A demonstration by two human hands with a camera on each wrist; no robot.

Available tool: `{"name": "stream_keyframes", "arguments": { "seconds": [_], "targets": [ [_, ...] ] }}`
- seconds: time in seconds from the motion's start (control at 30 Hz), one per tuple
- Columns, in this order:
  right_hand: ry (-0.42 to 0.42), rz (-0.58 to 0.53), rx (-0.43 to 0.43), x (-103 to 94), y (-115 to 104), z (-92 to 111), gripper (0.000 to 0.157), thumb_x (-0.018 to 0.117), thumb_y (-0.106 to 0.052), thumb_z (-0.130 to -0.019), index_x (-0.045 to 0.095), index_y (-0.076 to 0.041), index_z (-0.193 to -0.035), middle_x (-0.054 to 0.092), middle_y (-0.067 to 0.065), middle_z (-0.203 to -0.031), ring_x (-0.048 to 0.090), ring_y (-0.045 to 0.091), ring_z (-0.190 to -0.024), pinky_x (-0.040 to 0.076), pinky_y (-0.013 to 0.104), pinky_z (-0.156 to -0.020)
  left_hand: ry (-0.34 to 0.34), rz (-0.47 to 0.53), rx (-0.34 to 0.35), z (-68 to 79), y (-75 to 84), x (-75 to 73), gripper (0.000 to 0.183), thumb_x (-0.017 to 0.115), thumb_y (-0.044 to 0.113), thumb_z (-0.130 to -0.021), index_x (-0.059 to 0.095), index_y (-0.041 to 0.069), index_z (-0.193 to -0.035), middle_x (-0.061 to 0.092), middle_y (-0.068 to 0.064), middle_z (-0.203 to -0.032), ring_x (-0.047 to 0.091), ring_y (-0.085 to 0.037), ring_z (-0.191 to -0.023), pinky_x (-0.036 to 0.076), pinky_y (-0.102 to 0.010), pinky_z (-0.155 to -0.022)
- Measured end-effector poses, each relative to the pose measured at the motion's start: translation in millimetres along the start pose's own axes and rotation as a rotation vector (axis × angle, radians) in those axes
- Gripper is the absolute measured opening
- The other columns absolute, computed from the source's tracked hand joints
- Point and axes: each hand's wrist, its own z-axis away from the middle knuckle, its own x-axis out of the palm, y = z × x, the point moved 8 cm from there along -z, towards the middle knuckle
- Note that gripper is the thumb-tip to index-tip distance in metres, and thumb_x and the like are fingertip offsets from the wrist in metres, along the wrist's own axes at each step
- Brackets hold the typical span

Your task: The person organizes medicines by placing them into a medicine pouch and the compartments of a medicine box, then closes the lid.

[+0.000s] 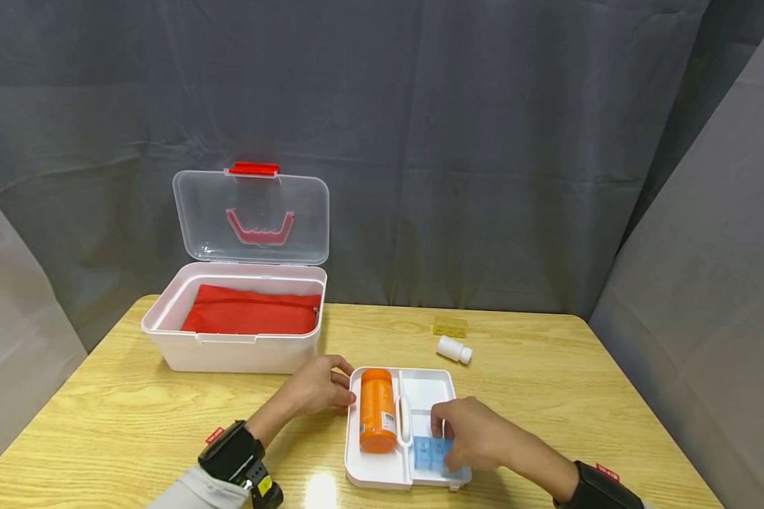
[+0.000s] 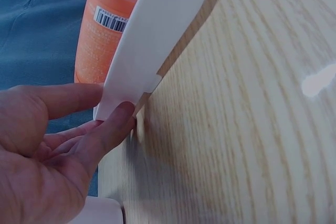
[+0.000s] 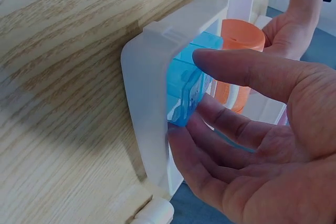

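Note:
A white divided tray [image 1: 375,469] with a central handle [image 1: 404,420] rests on the table. My left hand [image 1: 321,385] holds its far left corner, thumb at the rim and fingers by the outer wall [image 2: 152,30]. An orange pill bottle [image 1: 378,410] lies in the left compartment. At the near end of the right side is a translucent blue pill organizer [image 3: 191,74]. My right hand [image 1: 474,431] grips this organizer, the thumb at one end and the fingers at the other. Some of the organizer is hidden behind that hand in the head view.
A white storage box [image 1: 235,353] with its clear lid [image 1: 255,191] raised stands at the back left. Inside lies a red zip pouch [image 1: 255,311]. A small white bottle [image 1: 453,350] and a yellow pill case [image 1: 450,326] lie behind the tray.

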Motion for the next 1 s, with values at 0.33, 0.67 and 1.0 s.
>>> {"name": "stream_keyframes", "arguments": {
  "seconds": [0.33,0.67,1.0],
  "targets": [
    [-0.035,0.007,0.013,4.6,-1.0,-0.7,0.035,0.076,0.005,-0.061,0.06,-0.013,-0.086,0.058,0.001,-0.077,0.048,0.016,-0.07,0.041,0.028,-0.061,-0.006,0.02,0.002,-0.9,-0.7,0.2,0.043,0.079,-0.002,-0.083,0.06,-0.004,-0.122,0.071,-0.014,-0.104,0.071,-0.021,-0.081,0.063,-0.035,-0.074],
    [-0.049,0.028,0.064,6.5,0.6,-1.7,0.037,0.08,0.003,-0.064,0.06,-0.013,-0.091,0.058,0.001,-0.083,0.051,0.018,-0.076,0.046,0.032,-0.067,0.002,0.006,0.018,1.3,0.6,-1.3,0.044,0.08,-0.001,-0.082,0.06,-0.004,-0.122,0.072,-0.014,-0.104,0.07,-0.021,-0.083,0.063,-0.036,-0.073],
    [-0.021,0.047,0.079,-2.1,-4.4,-2.4,0.037,0.087,-0.01,-0.07,0.063,-0.01,-0.098,0.061,0.004,-0.089,0.055,0.021,-0.083,0.05,0.041,-0.073,0.002,0.027,0.014,1.7,0.1,-0.9,0.043,0.079,-0.003,-0.083,0.06,-0.005,-0.122,0.072,-0.014,-0.104,0.071,-0.021,-0.081,0.063,-0.036,-0.073]
  ]
}}
